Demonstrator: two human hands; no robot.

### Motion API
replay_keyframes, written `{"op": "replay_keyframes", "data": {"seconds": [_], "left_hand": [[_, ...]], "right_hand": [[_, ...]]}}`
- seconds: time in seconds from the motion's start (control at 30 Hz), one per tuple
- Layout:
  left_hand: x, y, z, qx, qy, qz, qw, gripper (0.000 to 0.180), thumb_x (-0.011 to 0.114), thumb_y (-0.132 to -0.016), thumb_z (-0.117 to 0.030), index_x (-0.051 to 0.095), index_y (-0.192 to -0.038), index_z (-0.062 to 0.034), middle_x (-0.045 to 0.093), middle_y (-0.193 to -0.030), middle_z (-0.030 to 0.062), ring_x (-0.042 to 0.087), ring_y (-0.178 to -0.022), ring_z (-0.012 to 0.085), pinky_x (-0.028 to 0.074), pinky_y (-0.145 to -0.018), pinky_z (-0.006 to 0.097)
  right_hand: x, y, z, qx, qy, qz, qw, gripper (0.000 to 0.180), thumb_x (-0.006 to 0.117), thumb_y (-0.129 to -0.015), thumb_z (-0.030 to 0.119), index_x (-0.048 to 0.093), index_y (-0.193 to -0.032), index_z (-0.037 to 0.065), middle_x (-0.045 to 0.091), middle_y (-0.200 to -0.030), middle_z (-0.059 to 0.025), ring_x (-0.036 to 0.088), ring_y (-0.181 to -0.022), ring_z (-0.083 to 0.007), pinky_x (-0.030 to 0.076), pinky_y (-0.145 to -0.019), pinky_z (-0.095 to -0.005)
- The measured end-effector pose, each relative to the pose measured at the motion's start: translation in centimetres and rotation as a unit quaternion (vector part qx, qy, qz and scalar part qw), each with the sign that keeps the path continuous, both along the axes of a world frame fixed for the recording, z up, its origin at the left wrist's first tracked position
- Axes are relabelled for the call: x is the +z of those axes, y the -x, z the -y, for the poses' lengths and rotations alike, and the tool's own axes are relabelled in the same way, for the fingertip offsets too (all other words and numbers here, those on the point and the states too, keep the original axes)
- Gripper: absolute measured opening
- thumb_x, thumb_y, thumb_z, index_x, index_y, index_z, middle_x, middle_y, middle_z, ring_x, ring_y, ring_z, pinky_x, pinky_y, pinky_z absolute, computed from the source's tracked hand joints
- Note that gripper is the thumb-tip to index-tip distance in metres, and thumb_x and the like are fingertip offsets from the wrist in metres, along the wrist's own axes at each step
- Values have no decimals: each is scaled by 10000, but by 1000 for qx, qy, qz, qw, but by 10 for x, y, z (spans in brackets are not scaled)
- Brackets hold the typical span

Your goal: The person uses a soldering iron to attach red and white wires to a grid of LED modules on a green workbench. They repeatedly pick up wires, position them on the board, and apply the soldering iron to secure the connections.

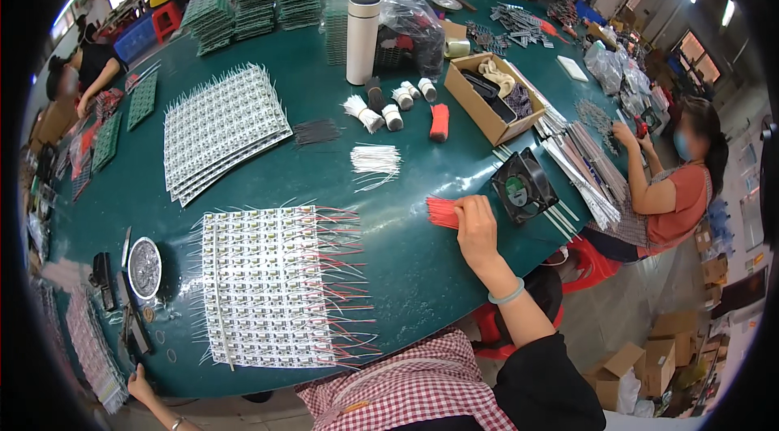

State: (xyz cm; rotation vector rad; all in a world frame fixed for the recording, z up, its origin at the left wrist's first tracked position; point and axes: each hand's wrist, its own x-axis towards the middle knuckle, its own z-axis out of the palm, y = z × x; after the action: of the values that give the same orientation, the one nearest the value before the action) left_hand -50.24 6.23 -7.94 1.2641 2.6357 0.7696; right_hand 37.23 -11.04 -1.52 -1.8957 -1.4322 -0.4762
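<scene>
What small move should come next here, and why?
Probably draw a strand out of the red wire bundle: the right hand is at that bundle's right end, and the nearest white circuit board has red leads sticking out along its right side, so similar wire seems wanted.

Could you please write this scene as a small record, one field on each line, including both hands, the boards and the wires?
surface: green table
right hand: fingers at a bundle of red wires
left hand: near a dark elongated tool; grip unclear
nearest board: white circuit panel, wires along both sides
farther boards: stack of white panels
other loose wires: white wires, dark wires
beyond right hand: black fan, open cardboard box
</scene>
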Motion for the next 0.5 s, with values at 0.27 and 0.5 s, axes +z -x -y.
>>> {"op": "replay_keyframes", "data": {"seconds": [0.27, 0.5], "left_hand": [[18, -61, 82, -19, -350, 345, 871, 234, 681, -923, -180, 660, -1026, 29, 649, -991, 64, 549, -843, 125, 458, -750, 280], [79, 39, 131, -197, -365, 685, 600, 462, 525, -1003, -112, 387, -1415, 46, 545, -1029, 48, 424, -720, 86, 392, -568, 205]], "right_hand": [[38, 7, -10, 118, 40, -42, 991, 159, 610, -820, -66, 579, -960, 3, 570, -881, -147, 574, -835, -350, 500, -691, -411], [69, 16, -57, 223, 252, 176, 925, 168, 651, -727, -4, 641, -891, 33, 593, -844, -115, 604, -843, -292, 537, -681, -370]]}}
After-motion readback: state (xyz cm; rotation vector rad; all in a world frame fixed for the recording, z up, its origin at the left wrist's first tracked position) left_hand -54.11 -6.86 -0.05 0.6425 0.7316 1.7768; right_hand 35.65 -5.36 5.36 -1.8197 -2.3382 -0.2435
